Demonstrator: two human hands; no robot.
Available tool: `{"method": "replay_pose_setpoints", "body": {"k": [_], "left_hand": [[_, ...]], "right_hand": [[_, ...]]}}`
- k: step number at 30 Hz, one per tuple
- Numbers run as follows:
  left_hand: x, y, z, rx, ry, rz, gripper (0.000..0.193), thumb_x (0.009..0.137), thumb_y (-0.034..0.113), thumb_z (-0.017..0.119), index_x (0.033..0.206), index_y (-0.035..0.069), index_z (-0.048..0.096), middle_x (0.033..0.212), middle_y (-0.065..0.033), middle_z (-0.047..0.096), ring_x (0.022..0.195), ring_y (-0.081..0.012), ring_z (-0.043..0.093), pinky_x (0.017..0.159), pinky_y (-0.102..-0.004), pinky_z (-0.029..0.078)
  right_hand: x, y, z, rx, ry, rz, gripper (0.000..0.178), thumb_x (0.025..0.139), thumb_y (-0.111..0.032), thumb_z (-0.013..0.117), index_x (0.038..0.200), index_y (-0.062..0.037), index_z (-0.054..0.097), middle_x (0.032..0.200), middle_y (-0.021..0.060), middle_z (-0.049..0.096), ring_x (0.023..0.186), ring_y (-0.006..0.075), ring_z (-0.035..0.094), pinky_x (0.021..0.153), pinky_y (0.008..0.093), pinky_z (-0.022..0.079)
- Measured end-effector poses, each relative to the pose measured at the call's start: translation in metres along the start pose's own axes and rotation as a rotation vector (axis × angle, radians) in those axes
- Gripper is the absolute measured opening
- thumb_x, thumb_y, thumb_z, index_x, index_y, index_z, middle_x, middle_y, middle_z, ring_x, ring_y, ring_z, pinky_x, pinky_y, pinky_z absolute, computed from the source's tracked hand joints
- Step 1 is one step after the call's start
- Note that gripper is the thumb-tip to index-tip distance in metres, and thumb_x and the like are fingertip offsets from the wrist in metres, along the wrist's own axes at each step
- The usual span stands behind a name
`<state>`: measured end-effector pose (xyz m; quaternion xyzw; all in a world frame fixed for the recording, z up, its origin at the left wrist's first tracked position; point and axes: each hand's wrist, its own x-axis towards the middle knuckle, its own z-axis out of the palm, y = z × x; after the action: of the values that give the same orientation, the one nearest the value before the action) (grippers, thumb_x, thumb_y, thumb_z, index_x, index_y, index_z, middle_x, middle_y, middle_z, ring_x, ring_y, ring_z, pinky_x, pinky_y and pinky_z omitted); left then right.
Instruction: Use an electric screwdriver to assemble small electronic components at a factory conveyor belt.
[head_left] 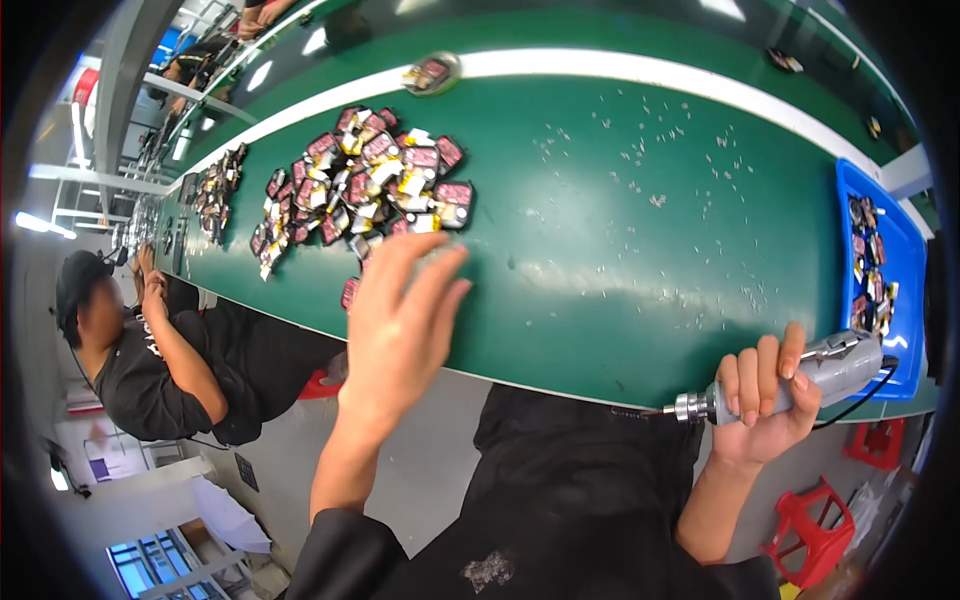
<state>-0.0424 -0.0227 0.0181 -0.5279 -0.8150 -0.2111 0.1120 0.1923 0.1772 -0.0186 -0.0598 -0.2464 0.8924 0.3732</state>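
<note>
Left hand (398, 325) spread, nearer; pink-black parts heap (381, 150) just beyond, toward far edge of bench (560, 320). Right hand (762, 400) gripping grey driver (846, 368), pointing left.

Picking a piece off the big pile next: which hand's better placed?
Left, I'd say: the left hand looks empty and open, close to the pile. The right hand grips the grey power tool, farther off near the blue tray.

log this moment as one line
left hand: open, near parts pile | right hand: gripping grey power tool | blue tray: parts inside
</note>
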Motion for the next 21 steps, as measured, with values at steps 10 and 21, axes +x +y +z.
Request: {"method": "replay_pose_setpoints", "body": {"k": [10, 21], "left_hand": [[-0.014, 0.031, 0.025, -0.003, -0.083, 0.244, 0.033, 0.064, -0.008, 0.071, 0.095, -0.004, 0.063, 0.093, -0.0124, 0.06, 0.08, -0.0286, 0.06, 0.064, -0.0368, 0.049], [-0.01, 0.046, 0.029, -0.307, -0.053, 0.173, 0.016, 0.065, -0.006, 0.055, 0.076, 0.001, 0.045, 0.074, -0.0138, 0.046, 0.061, -0.0284, 0.047, 0.055, -0.0387, 0.04]], "right_hand": [[-0.001, -0.002, -0.006, 0.051, -0.055, 0.085, 0.01, 0.084, -0.014, 0.05, 0.086, -0.0075, 0.043, 0.058, 0.0023, 0.041, 0.046, 0.0136, 0.04, 0.053, 0.031, 0.035], [-0.008, -0.007, -0.004, 0.04, -0.024, 0.051, 0.01, 0.085, -0.014, 0.052, 0.085, -0.0075, 0.044, 0.058, 0.0015, 0.04, 0.046, 0.0123, 0.04, 0.052, 0.028, 0.034]]}}
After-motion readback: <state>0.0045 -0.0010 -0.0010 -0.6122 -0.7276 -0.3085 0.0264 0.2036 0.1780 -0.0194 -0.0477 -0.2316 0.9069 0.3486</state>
